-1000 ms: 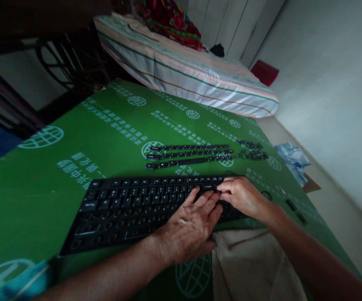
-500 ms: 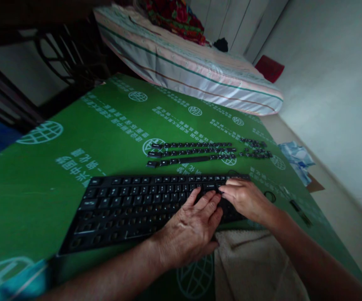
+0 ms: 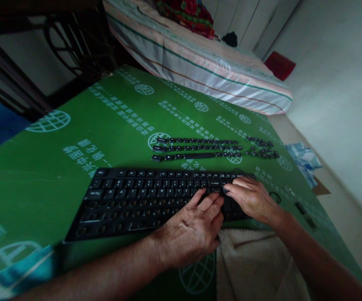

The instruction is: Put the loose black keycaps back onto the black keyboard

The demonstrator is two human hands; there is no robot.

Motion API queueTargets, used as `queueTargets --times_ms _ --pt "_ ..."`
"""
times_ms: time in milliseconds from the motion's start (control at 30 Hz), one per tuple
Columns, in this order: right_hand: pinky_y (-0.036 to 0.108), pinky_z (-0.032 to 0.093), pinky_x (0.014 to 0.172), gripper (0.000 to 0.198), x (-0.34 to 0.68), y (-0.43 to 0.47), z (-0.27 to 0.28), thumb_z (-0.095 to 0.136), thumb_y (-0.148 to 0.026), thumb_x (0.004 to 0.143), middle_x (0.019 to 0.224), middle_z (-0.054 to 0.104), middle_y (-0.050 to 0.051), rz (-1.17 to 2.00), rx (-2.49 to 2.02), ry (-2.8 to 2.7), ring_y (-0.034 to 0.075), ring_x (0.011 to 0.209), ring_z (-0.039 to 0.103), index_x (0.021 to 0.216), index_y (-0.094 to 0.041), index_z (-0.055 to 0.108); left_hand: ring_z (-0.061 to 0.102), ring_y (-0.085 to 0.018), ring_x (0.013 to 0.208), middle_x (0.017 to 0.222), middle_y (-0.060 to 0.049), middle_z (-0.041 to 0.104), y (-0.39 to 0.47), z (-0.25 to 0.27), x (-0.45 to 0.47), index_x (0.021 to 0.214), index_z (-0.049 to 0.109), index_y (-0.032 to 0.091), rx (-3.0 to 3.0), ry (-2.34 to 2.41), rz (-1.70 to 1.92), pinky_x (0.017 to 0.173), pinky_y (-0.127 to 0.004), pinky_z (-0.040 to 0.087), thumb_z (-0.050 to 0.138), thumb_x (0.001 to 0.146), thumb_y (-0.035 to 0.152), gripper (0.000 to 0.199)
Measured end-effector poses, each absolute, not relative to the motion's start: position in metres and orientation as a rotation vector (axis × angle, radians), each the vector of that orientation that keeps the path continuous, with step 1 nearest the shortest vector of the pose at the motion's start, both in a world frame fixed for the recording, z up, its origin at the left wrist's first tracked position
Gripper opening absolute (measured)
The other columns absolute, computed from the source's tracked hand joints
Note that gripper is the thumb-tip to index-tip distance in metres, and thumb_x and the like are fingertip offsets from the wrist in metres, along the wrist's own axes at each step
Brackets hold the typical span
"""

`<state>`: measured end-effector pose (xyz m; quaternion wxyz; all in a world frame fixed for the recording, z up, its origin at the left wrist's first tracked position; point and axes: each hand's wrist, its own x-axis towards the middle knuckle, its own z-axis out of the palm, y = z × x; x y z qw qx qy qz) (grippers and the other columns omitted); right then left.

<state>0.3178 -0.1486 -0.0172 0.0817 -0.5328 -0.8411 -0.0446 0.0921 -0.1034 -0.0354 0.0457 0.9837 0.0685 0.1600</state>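
Observation:
A black keyboard (image 3: 143, 193) lies on the green tabletop. Its upper rows carry keycaps, while bare key sockets show in the lower rows on the left. My left hand (image 3: 196, 223) rests across the right-middle part of the keyboard, fingers stretched out and touching the keys. Just right of it, my right hand (image 3: 249, 196) pinches at a small dark keycap (image 3: 225, 188) near the keyboard's upper right; the fingertips partly hide it. Beyond the keyboard, loose keycaps (image 3: 196, 148) are laid out in rows, including a long space bar (image 3: 198, 156).
More small keycaps (image 3: 260, 144) form a cluster to the right. A beige cloth (image 3: 252, 259) lies at the near edge under my right forearm. A thin dark tool (image 3: 304, 213) and a black loop (image 3: 275, 197) lie at right. A bed (image 3: 206, 75) stands behind the green table (image 3: 105, 125).
The view has shifted slightly, so everything sits a little farther right and mostly higher. Both hands stay at the same part of the keyboard, with the right fingertips still at its upper right.

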Motion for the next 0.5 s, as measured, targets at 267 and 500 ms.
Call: queueTargets --times_ms 267,500 --pt "0.029 0.044 0.067 0.022 0.3157 -0.1505 -0.0166 0.043 -0.015 0.091 0.07 0.058 0.004 -0.221 -1.599 -2.567 0.016 0.068 0.053 0.094 -0.016 0.065 0.035 -0.03 0.132 0.138 -0.015 0.046 -0.1042 -0.0376 0.0928 0.115 0.057 0.011 3.0 0.207 0.447 0.11 -0.049 0.024 0.047 0.089 0.037 0.038" --pt "0.027 0.044 0.066 0.025 0.317 -0.1557 -0.0238 0.042 -0.015 0.092 0.067 0.056 0.003 -0.179 -1.622 -2.462 0.015 0.067 0.051 0.1 -0.015 0.066 0.034 -0.029 0.132 0.139 -0.014 0.045 -0.1032 -0.0367 0.0928 0.115 0.056 0.012 2.976 0.219 0.438 0.111 -0.048 0.023 0.046 0.089 0.036 0.037"
